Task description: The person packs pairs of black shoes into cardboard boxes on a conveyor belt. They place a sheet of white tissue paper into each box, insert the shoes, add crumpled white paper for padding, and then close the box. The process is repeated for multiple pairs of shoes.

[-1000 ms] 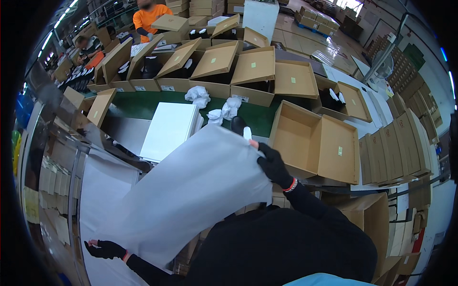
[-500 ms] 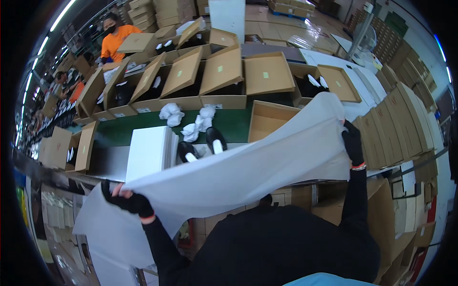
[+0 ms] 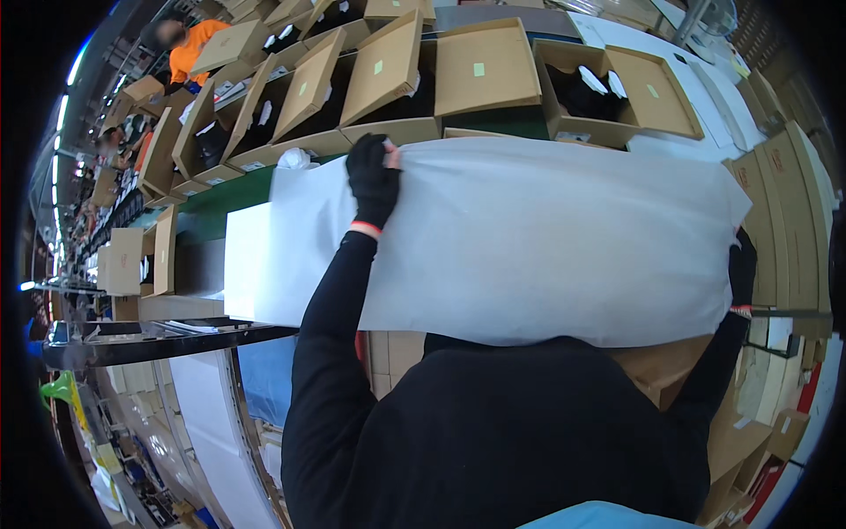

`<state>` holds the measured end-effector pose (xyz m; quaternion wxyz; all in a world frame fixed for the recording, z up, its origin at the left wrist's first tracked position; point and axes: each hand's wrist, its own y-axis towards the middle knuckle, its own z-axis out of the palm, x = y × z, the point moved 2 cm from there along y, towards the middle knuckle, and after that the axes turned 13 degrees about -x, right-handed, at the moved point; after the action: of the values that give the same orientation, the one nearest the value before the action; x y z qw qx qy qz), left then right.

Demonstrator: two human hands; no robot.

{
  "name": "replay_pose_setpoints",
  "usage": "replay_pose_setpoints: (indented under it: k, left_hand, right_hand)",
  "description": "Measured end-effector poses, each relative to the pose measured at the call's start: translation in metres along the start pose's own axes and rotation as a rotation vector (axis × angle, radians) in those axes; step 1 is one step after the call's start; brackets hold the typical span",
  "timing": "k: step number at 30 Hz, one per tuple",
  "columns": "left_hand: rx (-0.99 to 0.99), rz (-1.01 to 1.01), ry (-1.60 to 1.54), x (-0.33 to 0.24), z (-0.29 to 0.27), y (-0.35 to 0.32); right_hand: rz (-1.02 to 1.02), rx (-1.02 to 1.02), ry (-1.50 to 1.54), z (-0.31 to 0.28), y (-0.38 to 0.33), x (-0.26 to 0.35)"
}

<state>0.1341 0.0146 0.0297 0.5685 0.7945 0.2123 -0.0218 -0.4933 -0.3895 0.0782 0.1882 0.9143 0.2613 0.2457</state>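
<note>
A large sheet of white tissue paper [image 3: 546, 238] is spread wide in front of me. My left hand [image 3: 374, 183], in a black glove with bare fingertips, is closed on the sheet's far edge, left of its middle. At the sheet's right end my right hand [image 3: 743, 264], also black-gloved, is closed on the edge, its fingers partly behind the paper. A white stack of paper [image 3: 247, 264] shows at the left, partly overlapped by the sheet. One crumpled white paper ball [image 3: 295, 159] peeks out beyond it. The black shoes seen earlier are hidden behind the sheet.
Open brown shoeboxes [image 3: 383, 75] with black shoes line the far side of the green belt [image 3: 211, 212]. Another open box [image 3: 586, 93] stands at the far right, near upright brown cartons [image 3: 780, 207]. A black rail [image 3: 150, 344] runs at the near left. A person in orange [image 3: 194, 53] is beyond.
My left hand has moved up and right, bringing the sheet's left part over the shoes and paper balls. The right hand has moved right and lower in view. The sheet is flatter.
</note>
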Motion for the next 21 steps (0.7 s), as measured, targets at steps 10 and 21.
replay_pose_setpoints:
  k: [10,21]
  left_hand:
    - [0.292,0.117,0.192,0.064,0.071,-0.014]
    - [0.398,-0.13,0.173,0.041,-0.033,-0.03]
  right_hand:
    - [-0.018,-0.055,-0.355,0.004,-0.001,-0.1]
    - [0.05,-0.002,-0.682,-0.012,0.008,-0.046]
